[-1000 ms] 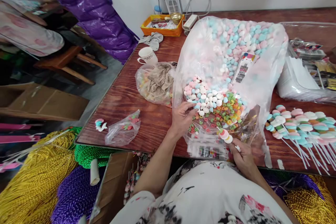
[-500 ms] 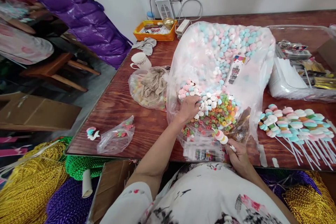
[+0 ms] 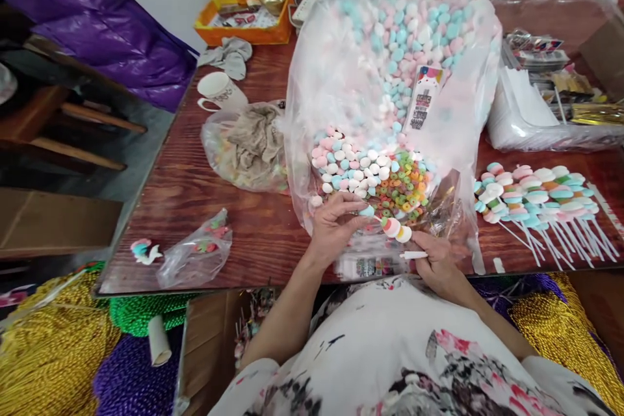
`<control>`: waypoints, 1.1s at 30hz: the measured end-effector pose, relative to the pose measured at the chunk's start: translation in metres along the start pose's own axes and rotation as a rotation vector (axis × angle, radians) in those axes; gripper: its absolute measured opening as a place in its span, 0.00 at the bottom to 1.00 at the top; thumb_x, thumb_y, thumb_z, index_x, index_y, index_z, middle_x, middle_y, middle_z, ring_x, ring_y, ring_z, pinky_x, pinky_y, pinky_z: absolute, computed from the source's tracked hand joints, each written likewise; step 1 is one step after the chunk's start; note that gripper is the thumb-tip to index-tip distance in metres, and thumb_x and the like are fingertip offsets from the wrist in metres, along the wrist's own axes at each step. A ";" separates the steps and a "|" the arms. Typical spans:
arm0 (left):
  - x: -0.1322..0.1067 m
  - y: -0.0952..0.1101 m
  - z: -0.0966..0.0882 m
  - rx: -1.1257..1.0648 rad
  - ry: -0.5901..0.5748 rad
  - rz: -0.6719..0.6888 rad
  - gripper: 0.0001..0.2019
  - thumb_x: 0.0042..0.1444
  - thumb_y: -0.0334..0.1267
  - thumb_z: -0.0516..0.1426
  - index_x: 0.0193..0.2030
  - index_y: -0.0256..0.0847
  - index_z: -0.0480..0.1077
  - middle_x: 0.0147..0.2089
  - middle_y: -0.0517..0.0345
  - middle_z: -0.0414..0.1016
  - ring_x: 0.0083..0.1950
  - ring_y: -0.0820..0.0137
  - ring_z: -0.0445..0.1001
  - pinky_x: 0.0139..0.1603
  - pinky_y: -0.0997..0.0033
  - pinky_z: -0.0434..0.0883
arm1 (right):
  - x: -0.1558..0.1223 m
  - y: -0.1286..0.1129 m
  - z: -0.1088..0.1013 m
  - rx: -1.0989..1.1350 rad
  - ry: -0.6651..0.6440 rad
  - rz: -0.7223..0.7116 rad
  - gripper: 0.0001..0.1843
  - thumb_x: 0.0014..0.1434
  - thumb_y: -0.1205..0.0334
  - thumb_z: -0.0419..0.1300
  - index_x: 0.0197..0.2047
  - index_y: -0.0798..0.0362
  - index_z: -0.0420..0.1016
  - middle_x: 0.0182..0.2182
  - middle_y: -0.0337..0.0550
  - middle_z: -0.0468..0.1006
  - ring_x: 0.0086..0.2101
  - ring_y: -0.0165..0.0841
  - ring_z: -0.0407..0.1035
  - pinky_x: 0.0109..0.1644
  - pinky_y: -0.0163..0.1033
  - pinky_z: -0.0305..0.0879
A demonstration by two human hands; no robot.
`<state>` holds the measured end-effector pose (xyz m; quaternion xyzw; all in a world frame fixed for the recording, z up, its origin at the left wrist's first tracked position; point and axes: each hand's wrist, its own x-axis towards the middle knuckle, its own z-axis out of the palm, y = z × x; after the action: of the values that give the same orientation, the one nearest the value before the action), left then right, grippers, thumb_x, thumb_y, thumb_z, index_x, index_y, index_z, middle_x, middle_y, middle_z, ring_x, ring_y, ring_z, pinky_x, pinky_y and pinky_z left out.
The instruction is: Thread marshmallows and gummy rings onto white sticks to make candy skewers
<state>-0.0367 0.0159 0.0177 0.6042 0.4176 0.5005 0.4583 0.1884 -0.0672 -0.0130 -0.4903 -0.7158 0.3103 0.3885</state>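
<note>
Between the thumb and fingers of my left hand (image 3: 336,224) is a blue marshmallow (image 3: 366,211), close to the tip of a part-filled marshmallow skewer (image 3: 396,229). My right hand (image 3: 433,257) is closed round that skewer's stick, which carries white and pink marshmallows and a ring-shaped piece; a white stick end (image 3: 413,255) pokes out of the fingers. Just beyond my hands lie loose pink, white and blue marshmallows (image 3: 358,166) and colourful cereal rings (image 3: 404,185), at the mouth of a big clear bag (image 3: 322,71) of marshmallows.
Finished marshmallow skewers (image 3: 541,195) lie in a row at right, below a clear plastic tray (image 3: 517,136) of packets. At left are a mug (image 3: 221,92), a bag with a brown cloth (image 3: 260,136), a small plastic bag (image 3: 199,250) and an orange basket (image 3: 244,32).
My left hand has come back from the marshmallow pile with a blue marshmallow, up to the skewer tip. The skewer stays in my right hand. The whole view has shifted downward.
</note>
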 end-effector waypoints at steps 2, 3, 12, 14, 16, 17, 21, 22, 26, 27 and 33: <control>-0.006 0.002 0.003 -0.004 -0.006 0.031 0.11 0.46 0.33 0.70 0.38 0.46 0.81 0.42 0.54 0.78 0.44 0.68 0.77 0.41 0.68 0.76 | 0.000 0.001 0.001 -0.031 -0.036 -0.001 0.18 0.56 0.77 0.49 0.43 0.52 0.75 0.33 0.42 0.80 0.33 0.34 0.73 0.37 0.36 0.66; -0.008 0.002 0.004 0.007 -0.010 0.044 0.11 0.47 0.33 0.70 0.38 0.46 0.81 0.43 0.53 0.78 0.44 0.67 0.77 0.41 0.68 0.77 | -0.001 0.001 0.001 -0.046 -0.048 -0.004 0.20 0.55 0.77 0.49 0.45 0.52 0.75 0.34 0.42 0.80 0.33 0.34 0.74 0.37 0.36 0.67; -0.016 0.000 0.007 0.055 0.005 0.064 0.12 0.47 0.34 0.70 0.40 0.45 0.81 0.41 0.53 0.80 0.41 0.67 0.79 0.38 0.68 0.78 | -0.007 0.002 0.000 -0.165 -0.081 -0.021 0.19 0.56 0.75 0.49 0.45 0.53 0.75 0.31 0.44 0.79 0.30 0.36 0.72 0.35 0.38 0.66; -0.016 -0.001 0.008 0.071 0.003 0.094 0.12 0.47 0.33 0.70 0.40 0.45 0.81 0.41 0.53 0.80 0.42 0.67 0.79 0.40 0.68 0.78 | -0.007 0.002 -0.001 -0.196 -0.090 -0.027 0.19 0.56 0.75 0.49 0.45 0.54 0.75 0.32 0.45 0.80 0.31 0.37 0.73 0.36 0.39 0.66; -0.017 -0.002 0.009 0.093 0.011 0.114 0.11 0.47 0.33 0.69 0.40 0.45 0.81 0.42 0.53 0.80 0.42 0.67 0.79 0.40 0.68 0.78 | -0.006 0.001 -0.003 -0.214 -0.100 -0.015 0.19 0.54 0.76 0.49 0.45 0.54 0.74 0.34 0.45 0.80 0.33 0.37 0.73 0.37 0.39 0.66; -0.017 -0.002 0.010 0.105 0.018 0.124 0.11 0.48 0.32 0.69 0.40 0.45 0.81 0.42 0.53 0.80 0.41 0.68 0.79 0.40 0.68 0.78 | -0.005 -0.001 -0.003 -0.219 -0.109 0.000 0.20 0.54 0.76 0.49 0.45 0.54 0.74 0.34 0.45 0.80 0.32 0.37 0.73 0.37 0.38 0.65; -0.020 -0.008 0.013 0.130 0.082 0.196 0.12 0.49 0.30 0.68 0.41 0.45 0.80 0.43 0.54 0.81 0.42 0.68 0.80 0.42 0.68 0.78 | -0.005 -0.005 -0.001 -0.225 -0.141 0.051 0.16 0.54 0.76 0.49 0.39 0.54 0.73 0.29 0.42 0.78 0.28 0.34 0.70 0.33 0.36 0.62; -0.021 -0.010 0.014 0.134 0.104 0.219 0.13 0.49 0.30 0.68 0.42 0.45 0.80 0.43 0.55 0.81 0.43 0.68 0.80 0.43 0.68 0.78 | -0.005 -0.006 0.001 -0.217 -0.146 0.052 0.14 0.54 0.76 0.49 0.38 0.54 0.73 0.29 0.42 0.77 0.27 0.33 0.69 0.32 0.36 0.61; -0.021 -0.014 0.015 0.202 0.152 0.285 0.13 0.52 0.30 0.66 0.44 0.46 0.79 0.41 0.57 0.82 0.43 0.67 0.80 0.45 0.64 0.78 | -0.007 -0.003 0.011 -0.132 -0.133 -0.008 0.12 0.59 0.75 0.50 0.39 0.53 0.71 0.28 0.41 0.76 0.28 0.32 0.69 0.33 0.35 0.61; -0.022 -0.014 0.015 0.227 0.150 0.300 0.12 0.52 0.30 0.66 0.44 0.47 0.79 0.41 0.57 0.83 0.43 0.66 0.80 0.46 0.63 0.78 | -0.006 -0.002 0.014 -0.104 -0.120 -0.031 0.11 0.60 0.74 0.50 0.39 0.53 0.71 0.27 0.40 0.75 0.27 0.32 0.69 0.33 0.35 0.61; -0.026 -0.010 0.011 0.382 0.151 0.414 0.08 0.56 0.29 0.62 0.41 0.46 0.78 0.40 0.56 0.83 0.41 0.66 0.80 0.45 0.62 0.77 | -0.001 -0.003 0.029 0.039 -0.076 -0.107 0.10 0.63 0.72 0.50 0.38 0.52 0.70 0.22 0.36 0.70 0.22 0.28 0.65 0.28 0.33 0.60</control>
<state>-0.0302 -0.0087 0.0010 0.7130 0.4050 0.5392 0.1923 0.1627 -0.0715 -0.0251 -0.4313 -0.7491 0.3213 0.3867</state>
